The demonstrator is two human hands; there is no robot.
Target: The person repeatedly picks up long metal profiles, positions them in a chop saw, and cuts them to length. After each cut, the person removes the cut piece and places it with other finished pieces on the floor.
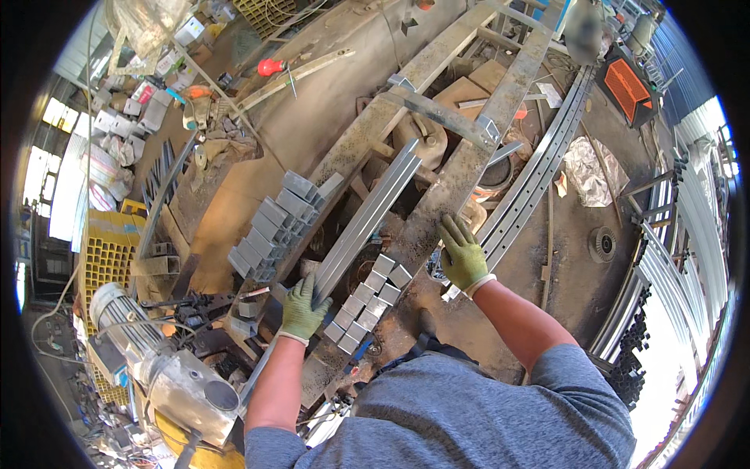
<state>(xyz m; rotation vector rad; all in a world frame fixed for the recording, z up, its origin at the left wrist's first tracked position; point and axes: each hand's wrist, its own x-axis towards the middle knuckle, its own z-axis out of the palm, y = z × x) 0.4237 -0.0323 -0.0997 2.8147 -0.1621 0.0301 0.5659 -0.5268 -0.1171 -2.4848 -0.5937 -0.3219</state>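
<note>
My left hand point(305, 309), in a green work glove, is closed around the near end of a pair of long grey metal bars point(367, 223). These bars lie slanting away over the steel frame point(449, 187). My right hand point(464, 255), also gloved in green, rests on the frame's right-hand beam with its fingers stretched out and nothing in them. Between my hands, a block of short cut square tubes point(367, 303) sits in rows on the frame. A second stack of short square tubes point(277, 223) stands beyond my left hand.
At the lower left is a machine with a grey motor point(125, 316). Long perforated steel strips point(535, 176) run along the frame's right side. More long profiles point(664, 266) lie in bundles at the far right. A red-handled tool point(270, 67) lies on the sheet surface at the back.
</note>
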